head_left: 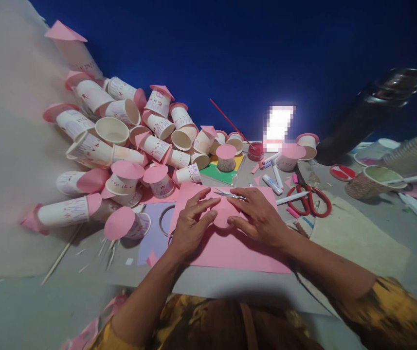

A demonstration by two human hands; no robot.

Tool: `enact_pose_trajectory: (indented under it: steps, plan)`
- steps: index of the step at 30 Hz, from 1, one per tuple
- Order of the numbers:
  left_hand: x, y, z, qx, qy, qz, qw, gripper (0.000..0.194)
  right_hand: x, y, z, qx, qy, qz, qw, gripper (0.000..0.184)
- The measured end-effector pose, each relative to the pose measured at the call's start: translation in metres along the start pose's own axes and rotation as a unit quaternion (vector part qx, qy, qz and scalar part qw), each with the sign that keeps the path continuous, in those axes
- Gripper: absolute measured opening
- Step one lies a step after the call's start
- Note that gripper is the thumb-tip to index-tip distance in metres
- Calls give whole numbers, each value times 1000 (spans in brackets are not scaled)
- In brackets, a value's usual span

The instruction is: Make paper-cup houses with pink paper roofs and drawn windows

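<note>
Dim light leaves a soft shadow beneath the right hand on the pink paper. A pixelated white patch glares before the deep-blue backdrop. Edges look stretched and blurred.

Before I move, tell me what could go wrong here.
The small scissors beside the right hand point toward the left hand, so a slip might nick it. The thin red stick juts well above the red jar; catching it could tip the jar. At the left, the paper cups lie piled against one another, so bumping one might set others rolling.
</note>
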State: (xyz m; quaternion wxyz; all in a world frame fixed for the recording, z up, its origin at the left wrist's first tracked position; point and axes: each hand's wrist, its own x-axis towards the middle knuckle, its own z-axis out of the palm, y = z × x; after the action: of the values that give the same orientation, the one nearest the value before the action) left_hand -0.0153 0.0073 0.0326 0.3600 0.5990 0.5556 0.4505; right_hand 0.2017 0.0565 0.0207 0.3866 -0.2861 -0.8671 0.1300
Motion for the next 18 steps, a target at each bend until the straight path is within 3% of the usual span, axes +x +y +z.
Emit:
enact_pose_trajectory:
  steps: [8,14,18]
  plan:
    - [-5,-2,-4,-85,-7,-32,996,46,1,10,-12,15,42,25,999,43]
    - [-7,1,-2,84,-5,91,992,39,2,7,-13,1,19,-13,1000,43]
    - [-6,-1,-1,135,-24,103,985,39,1,6,-7,0,-8,-20,1000,43]
